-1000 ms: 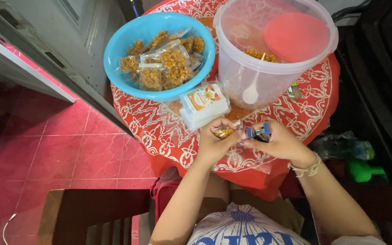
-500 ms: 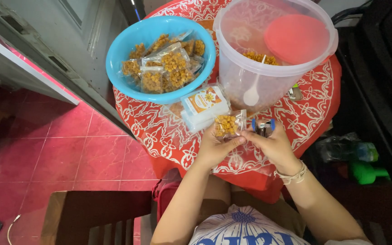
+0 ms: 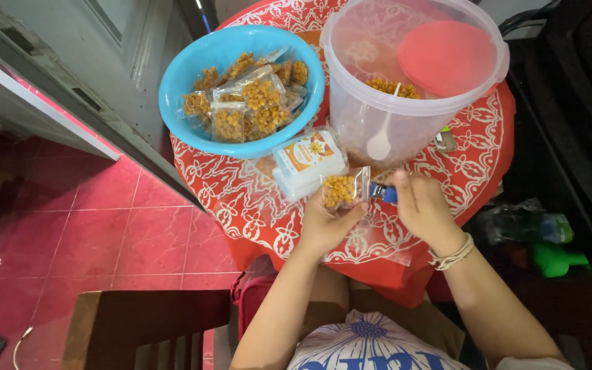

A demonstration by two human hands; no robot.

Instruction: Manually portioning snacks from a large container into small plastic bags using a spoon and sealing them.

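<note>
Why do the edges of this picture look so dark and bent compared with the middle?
In the head view, daylight falls evenly on the red patterned table and blue bowl, which look sharp; the right side sinks into shadow; the wide lens bows the door frame at the left; the clear tub shows soft glare; both the left hand and right hand are slightly blurred.

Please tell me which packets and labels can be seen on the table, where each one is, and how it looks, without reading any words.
Small clear packet: in the left hand, rectangular, filled with yellow-orange snack.
Filled packets: heaped in the blue bowl, clear, same yellow-orange filling.
Stack of labelled bags: flat on the red patterned tablecloth, between bowl and clear tub; white label with orange.
</note>
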